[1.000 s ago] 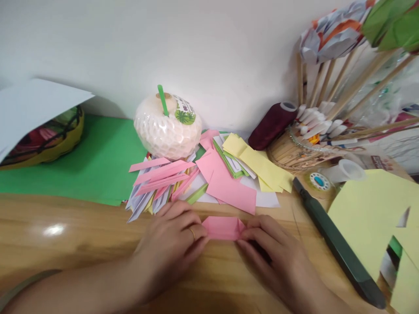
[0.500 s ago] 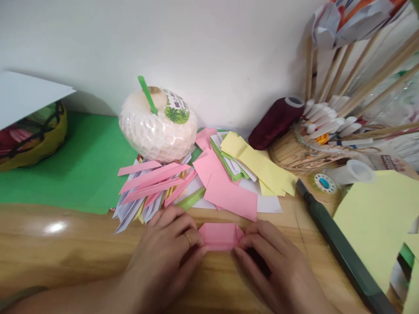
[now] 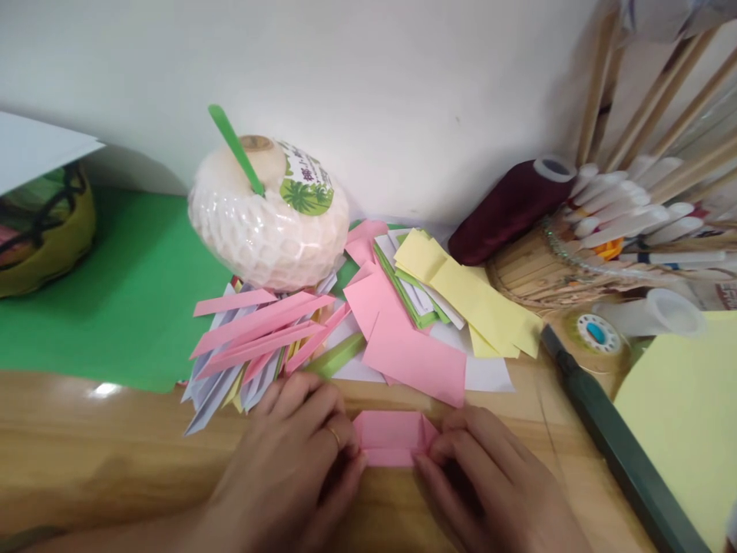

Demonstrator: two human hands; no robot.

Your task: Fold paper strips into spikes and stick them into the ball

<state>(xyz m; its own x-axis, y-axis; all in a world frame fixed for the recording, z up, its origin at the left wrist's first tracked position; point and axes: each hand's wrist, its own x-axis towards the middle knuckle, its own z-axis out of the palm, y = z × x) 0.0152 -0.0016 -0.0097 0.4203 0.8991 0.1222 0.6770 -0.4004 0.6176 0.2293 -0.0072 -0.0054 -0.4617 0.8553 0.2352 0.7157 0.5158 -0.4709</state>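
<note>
A small pink paper (image 3: 392, 432) with folded corners lies on the wooden table between my two hands, its lower strip creased along the near edge. My left hand (image 3: 308, 453), with a ring on one finger, pinches its left end between thumb and fingers. At the right end, my right hand (image 3: 480, 468) pinches the folded corner the same way. Just beyond are loose flat pink sheets (image 3: 414, 357) and, to the left, a pile of folded paper strips (image 3: 259, 338) in pink, white and yellow.
A wrapped coconut (image 3: 268, 223) with a green straw stands behind the strips on green paper (image 3: 132, 307). Yellow slips (image 3: 472, 299), a maroon thread spool (image 3: 510, 211) and a basket (image 3: 527, 265) of sticks sit back right. A dark green long-handled tool (image 3: 616, 453) lies right, beside yellow paper (image 3: 679, 415).
The view has shifted, drawing slightly nearer, so the things appear larger and my hands lower in the picture. Both hands keep their hold on the pink paper, whose near strip looks a little wider.
</note>
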